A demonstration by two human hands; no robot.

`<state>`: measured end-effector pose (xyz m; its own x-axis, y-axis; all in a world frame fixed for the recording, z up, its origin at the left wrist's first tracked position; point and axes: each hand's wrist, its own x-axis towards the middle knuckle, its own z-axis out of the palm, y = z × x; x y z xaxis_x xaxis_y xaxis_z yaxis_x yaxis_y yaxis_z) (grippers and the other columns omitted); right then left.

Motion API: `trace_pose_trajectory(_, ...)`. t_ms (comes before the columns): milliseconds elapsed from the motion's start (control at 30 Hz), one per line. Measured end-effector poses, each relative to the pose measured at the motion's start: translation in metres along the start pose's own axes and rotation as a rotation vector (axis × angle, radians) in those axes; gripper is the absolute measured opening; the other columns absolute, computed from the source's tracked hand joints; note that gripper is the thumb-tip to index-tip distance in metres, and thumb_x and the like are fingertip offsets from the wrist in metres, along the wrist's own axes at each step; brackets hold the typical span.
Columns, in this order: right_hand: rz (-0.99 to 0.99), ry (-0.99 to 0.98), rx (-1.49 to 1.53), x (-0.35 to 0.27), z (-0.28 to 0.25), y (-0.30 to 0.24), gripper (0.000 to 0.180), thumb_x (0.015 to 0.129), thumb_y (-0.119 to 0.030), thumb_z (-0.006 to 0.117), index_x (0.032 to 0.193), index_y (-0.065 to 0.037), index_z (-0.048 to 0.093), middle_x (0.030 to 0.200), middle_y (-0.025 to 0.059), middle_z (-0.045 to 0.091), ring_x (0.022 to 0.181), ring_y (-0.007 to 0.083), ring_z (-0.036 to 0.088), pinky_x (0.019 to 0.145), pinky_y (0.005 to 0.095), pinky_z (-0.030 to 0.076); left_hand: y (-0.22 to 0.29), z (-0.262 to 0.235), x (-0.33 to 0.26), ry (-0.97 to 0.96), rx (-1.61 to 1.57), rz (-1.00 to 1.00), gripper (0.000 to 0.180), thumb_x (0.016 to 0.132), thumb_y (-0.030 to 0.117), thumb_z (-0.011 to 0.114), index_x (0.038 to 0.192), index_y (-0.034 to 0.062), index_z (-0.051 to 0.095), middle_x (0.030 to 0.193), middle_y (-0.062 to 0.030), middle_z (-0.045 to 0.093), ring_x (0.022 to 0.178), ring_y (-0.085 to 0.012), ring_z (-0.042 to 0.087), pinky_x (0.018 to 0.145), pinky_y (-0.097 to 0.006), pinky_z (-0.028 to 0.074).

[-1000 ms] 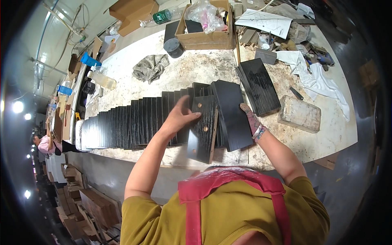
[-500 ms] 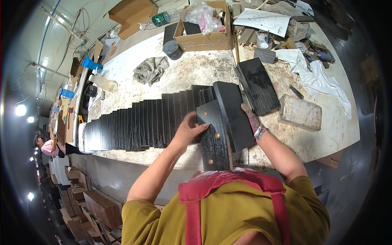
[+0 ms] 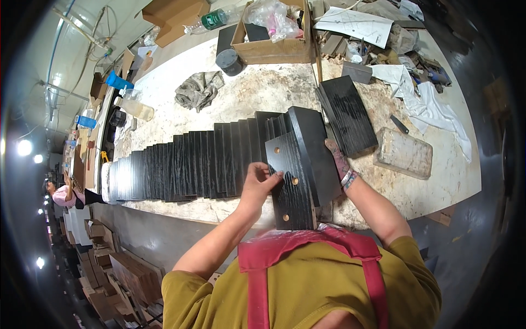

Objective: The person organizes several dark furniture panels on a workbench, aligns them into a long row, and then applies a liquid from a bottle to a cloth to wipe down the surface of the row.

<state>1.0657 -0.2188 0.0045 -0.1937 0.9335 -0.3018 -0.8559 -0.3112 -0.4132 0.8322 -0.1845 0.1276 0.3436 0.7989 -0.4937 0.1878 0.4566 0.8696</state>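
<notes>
A black wood-grained board with three round holes (image 3: 285,198) stands tilted in front of me. My left hand (image 3: 258,187) pinches its left edge, with the thumb on the face and the fingertips partly hidden. Behind it leans a larger plain black board (image 3: 316,145), whose right edge my gloved or stained right hand (image 3: 338,159) grips; some of those fingers are out of sight. A long row of overlapping black boards (image 3: 189,164) leans across the worktable to the left.
Another stack of black boards (image 3: 350,118) lies to the right, beside a wrapped pale block (image 3: 402,153) and a knife-like black tool (image 3: 399,124). A crumpled grey rag (image 3: 200,90), a dark round tin (image 3: 229,62) and a cardboard box (image 3: 274,52) sit farther back. White cloth (image 3: 438,109) drapes at right.
My left hand has moved slightly down and closed on the edge of the holed board. That board has tilted a little, showing its face more fully. My right hand stays put.
</notes>
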Motion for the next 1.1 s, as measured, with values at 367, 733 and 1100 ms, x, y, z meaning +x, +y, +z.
trace_pose_trajectory(367,0.083,0.02,0.138,-0.005,0.014,0.0,0.055,0.078,-0.048,0.072,0.113,-0.007,0.061,0.101,0.0072,0.067,0.086,0.0203,0.066,0.076,0.0351,0.056,0.017,0.0,0.0,-0.01,-0.276,-0.022,0.033,0.087,0.014,0.066,0.113,0.0049,0.049,0.104,-0.0052,0.059,0.096,-0.0128,0.057,0.083,-0.028,0.047)
trace_pose_trajectory(733,0.04,-0.073,0.086,-0.008,0.001,0.006,0.051,0.08,-0.045,0.07,0.112,-0.006,0.061,0.102,0.0075,0.067,0.088,0.022,0.066,0.076,0.0369,0.056,0.114,-0.044,0.132,0.165,0.382,0.501,0.045,0.086,0.015,0.062,0.126,-0.0015,0.051,0.099,-0.0122,0.066,0.085,-0.0153,0.062,0.074,-0.029,0.049)
trace_pose_trajectory(1100,-0.122,-0.049,0.088,-0.038,-0.018,0.024,0.048,0.082,-0.044,0.068,0.112,-0.007,0.061,0.097,0.0055,0.067,0.082,0.0196,0.066,0.071,0.0328,0.057,0.097,-0.029,0.215,0.015,0.648,0.402,0.039,0.083,0.017,0.066,0.113,-0.0058,0.058,0.096,-0.0146,0.066,0.084,-0.0197,0.063,0.075,-0.031,0.049)
